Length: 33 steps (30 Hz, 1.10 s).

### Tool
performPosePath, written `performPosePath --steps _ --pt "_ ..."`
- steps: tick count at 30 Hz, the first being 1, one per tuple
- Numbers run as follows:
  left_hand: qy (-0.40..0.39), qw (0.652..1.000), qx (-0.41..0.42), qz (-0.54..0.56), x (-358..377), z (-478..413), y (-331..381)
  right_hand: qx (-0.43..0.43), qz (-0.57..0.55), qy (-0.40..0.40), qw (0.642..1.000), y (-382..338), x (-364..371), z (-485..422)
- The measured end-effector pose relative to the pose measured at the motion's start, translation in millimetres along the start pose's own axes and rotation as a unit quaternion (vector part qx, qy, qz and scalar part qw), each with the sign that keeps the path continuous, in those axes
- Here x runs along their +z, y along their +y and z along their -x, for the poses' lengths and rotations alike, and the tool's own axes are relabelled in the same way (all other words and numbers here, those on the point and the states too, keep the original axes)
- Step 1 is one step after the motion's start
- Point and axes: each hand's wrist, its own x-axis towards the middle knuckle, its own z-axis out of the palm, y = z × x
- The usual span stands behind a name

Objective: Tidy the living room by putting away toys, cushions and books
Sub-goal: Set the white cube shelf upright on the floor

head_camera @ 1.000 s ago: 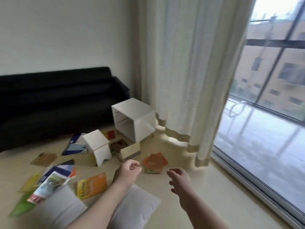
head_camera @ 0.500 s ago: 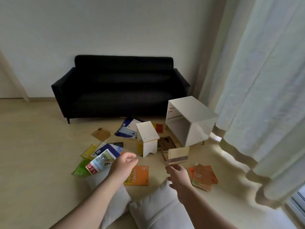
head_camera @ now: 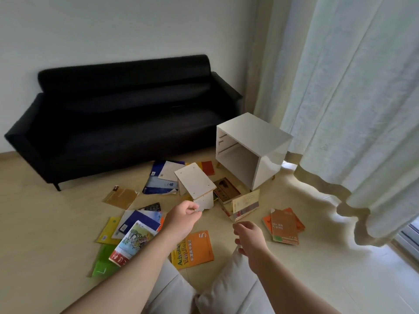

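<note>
A black sofa is seen at 11 o'clock, a white cabinet at 1 o'clock, an orange-and-yellow book and 2 off-white cushions at 6 o'clock.

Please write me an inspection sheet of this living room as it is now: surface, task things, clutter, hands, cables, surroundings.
Surface: pale floor, much of it bare.
Job's things: many books lie scattered, an orange book between the hands; two white cushions at the bottom edge.
Clutter: small wooden stool among the books.
Grippers: left hand and right hand above the floor, fingers loosely curled, holding nothing.
Cables: nothing seen.
Surroundings: black sofa, open white cabinet, pale curtain.
</note>
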Motion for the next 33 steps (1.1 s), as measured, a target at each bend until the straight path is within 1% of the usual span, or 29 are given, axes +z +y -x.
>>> performPosePath --steps 2,5,12,20,24,26,28,31,33 --pt "0.005 1.0 0.002 -0.005 -2 -26 12 -0.004 0.001 0.003 1.0 -18 1 -21" --pt "-0.009 1.0 0.021 -0.016 -7 -65 39 -0.012 -0.003 -0.002 1.0 -50 0 -49" --pt "-0.009 0.998 0.065 -0.004 -6 -150 98 -0.031 -0.019 0.045 0.998 -120 -12 -115" --pt "-0.064 0.993 0.083 0.046 21 -272 152 -0.049 -0.043 0.078 0.995 -178 -29 -214" --pt "-0.096 0.991 0.083 0.052 37 -375 174 -0.027 -0.039 0.098 0.994 -213 -24 -304" --pt "-0.104 0.989 0.088 0.061 50 -451 192 -0.021 -0.041 0.113 0.992 -243 -16 -372" --pt "-0.111 0.989 0.074 0.062 58 -511 212 0.001 -0.035 0.127 0.991 -270 -10 -430" --pt "-0.14 0.988 0.037 0.049 63 -575 235 0.054 -0.041 0.136 0.988 -306 -2 -486" --pt "-0.149 0.988 0.033 0.027 61 -611 248 0.062 -0.057 0.143 0.986 -327 -4 -511"
